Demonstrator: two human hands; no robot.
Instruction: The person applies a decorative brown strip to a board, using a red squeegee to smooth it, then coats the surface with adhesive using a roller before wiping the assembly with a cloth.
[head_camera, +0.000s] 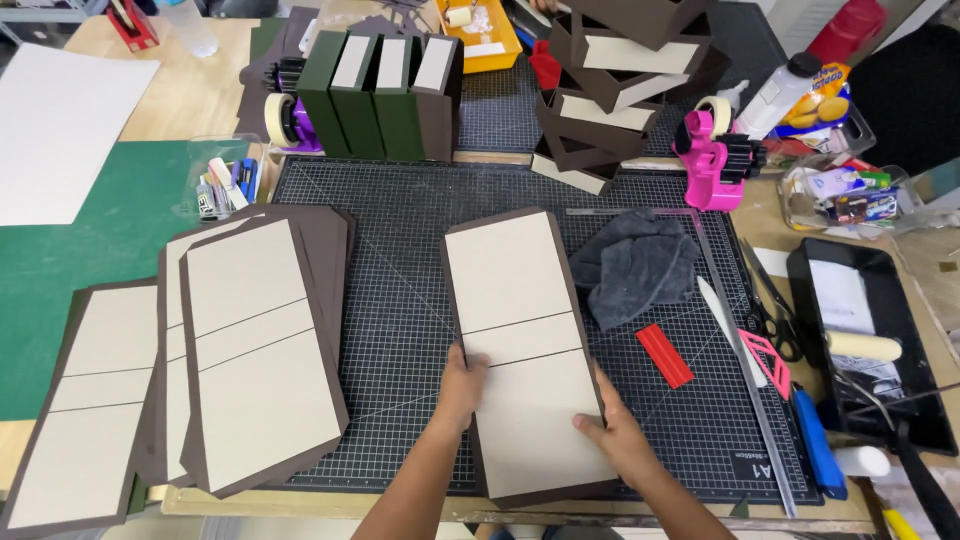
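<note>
Bare forearms, left hand (462, 388) & right hand (618, 432), no sleeves
</note>
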